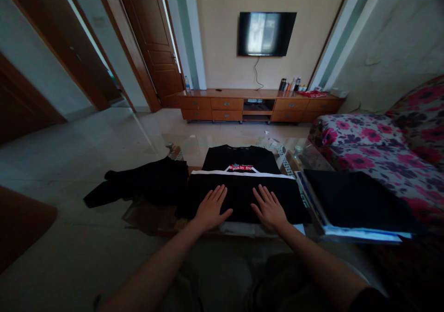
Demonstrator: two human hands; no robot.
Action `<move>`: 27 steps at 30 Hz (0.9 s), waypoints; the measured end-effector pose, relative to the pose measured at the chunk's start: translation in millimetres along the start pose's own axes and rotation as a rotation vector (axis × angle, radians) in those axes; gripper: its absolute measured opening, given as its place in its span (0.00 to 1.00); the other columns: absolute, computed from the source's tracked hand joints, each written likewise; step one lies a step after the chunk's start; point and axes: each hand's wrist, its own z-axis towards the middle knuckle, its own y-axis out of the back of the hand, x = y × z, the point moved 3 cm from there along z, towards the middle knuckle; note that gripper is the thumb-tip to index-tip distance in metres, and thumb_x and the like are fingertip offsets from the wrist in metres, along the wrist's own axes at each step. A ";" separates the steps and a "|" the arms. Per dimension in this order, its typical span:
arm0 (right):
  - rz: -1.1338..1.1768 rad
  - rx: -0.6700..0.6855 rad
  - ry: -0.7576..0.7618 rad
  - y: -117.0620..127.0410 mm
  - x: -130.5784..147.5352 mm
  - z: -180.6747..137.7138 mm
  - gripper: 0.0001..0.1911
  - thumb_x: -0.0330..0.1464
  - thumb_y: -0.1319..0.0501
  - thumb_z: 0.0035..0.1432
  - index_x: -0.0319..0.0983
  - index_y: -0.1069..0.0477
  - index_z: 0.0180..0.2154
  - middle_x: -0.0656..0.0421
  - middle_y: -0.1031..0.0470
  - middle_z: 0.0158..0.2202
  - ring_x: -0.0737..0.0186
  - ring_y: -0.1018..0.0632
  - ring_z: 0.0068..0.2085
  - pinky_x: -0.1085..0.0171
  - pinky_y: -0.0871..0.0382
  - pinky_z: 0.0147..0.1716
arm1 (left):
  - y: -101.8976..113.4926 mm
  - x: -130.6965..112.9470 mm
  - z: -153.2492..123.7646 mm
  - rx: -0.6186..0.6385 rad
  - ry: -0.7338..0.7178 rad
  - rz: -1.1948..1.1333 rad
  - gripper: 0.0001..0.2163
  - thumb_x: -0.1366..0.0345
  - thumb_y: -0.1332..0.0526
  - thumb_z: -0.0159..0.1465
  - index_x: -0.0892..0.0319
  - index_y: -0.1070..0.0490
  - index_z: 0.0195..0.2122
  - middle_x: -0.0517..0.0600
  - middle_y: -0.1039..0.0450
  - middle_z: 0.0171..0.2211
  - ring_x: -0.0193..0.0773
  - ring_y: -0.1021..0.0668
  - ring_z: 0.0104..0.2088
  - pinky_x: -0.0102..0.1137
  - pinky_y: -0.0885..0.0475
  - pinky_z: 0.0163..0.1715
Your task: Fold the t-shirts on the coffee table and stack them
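A black T-shirt (243,157) with a red and white print on its chest lies on a glass coffee table, its neckline away from me. Its lower part is folded up, and a white band runs across the fold's far edge. My left hand (212,208) rests flat on the left half of the folded black cloth, fingers spread. On the right half lies my right hand (268,206), also flat with fingers apart. Neither hand grips anything. Beside the shirt on the left, another black garment (149,180) is spread loosely, partly hanging past the table.
On the right is a stack of folded dark clothes (357,201) with white and blue layers beneath. A flowered sofa (364,150) stands beyond it. Across the room are a wooden TV cabinet (225,103) and a wall-mounted television (266,34). Glass tabletop (194,147) shows behind the shirt.
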 end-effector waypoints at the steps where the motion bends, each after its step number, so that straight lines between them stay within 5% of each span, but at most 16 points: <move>1: -0.013 -0.008 -0.020 0.0 -14.5 -6.1 0.37 0.53 0.58 0.71 0.45 0.54 0.74 0.57 0.63 0.76 0.51 0.54 0.75 0.47 0.59 0.71 | 2.1 10.2 -5.1 -0.005 0.024 0.011 0.39 0.40 0.51 0.69 0.56 0.56 0.75 0.53 0.58 0.75 0.47 0.52 0.74 0.46 0.54 0.71; 7: -0.078 -0.034 -0.122 -4.0 -94.4 -37.0 0.40 0.55 0.59 0.70 0.41 0.54 0.74 0.56 0.63 0.76 0.52 0.57 0.75 0.49 0.59 0.72 | 13.6 65.6 -38.8 -0.034 0.157 0.081 0.39 0.41 0.52 0.70 0.58 0.56 0.75 0.54 0.56 0.75 0.48 0.52 0.74 0.44 0.53 0.71; 14: -0.086 -0.026 -0.180 -3.4 -131.3 -58.9 0.44 0.54 0.59 0.69 0.31 0.55 0.74 0.50 0.62 0.76 0.51 0.58 0.75 0.50 0.58 0.72 | 12.7 74.6 -60.9 -0.031 0.256 0.112 0.40 0.38 0.52 0.68 0.59 0.51 0.74 0.58 0.56 0.75 0.52 0.53 0.74 0.47 0.53 0.70; 21: -0.138 -0.070 -0.236 4.8 -115.5 -72.3 0.43 0.54 0.57 0.68 0.29 0.47 0.71 0.45 0.54 0.74 0.45 0.52 0.74 0.46 0.59 0.71 | 20.4 66.7 -67.1 0.015 0.250 0.058 0.38 0.37 0.50 0.67 0.56 0.44 0.72 0.59 0.51 0.73 0.57 0.46 0.72 0.50 0.46 0.68; 24: -0.147 -0.162 -0.251 18.7 -83.7 -54.1 0.41 0.52 0.56 0.69 0.29 0.42 0.69 0.42 0.53 0.74 0.43 0.52 0.74 0.44 0.62 0.71 | 20.9 49.9 -50.6 -0.063 0.307 0.066 0.35 0.41 0.52 0.69 0.61 0.40 0.69 0.63 0.47 0.72 0.57 0.43 0.71 0.49 0.45 0.67; 27: -0.074 -0.184 -0.141 27.2 -31.9 -26.0 0.37 0.49 0.56 0.70 0.35 0.46 0.71 0.49 0.58 0.75 0.46 0.55 0.75 0.44 0.63 0.71 | 12.5 17.1 -25.1 -0.092 0.200 0.060 0.34 0.44 0.51 0.70 0.62 0.44 0.71 0.60 0.50 0.73 0.53 0.47 0.73 0.47 0.49 0.69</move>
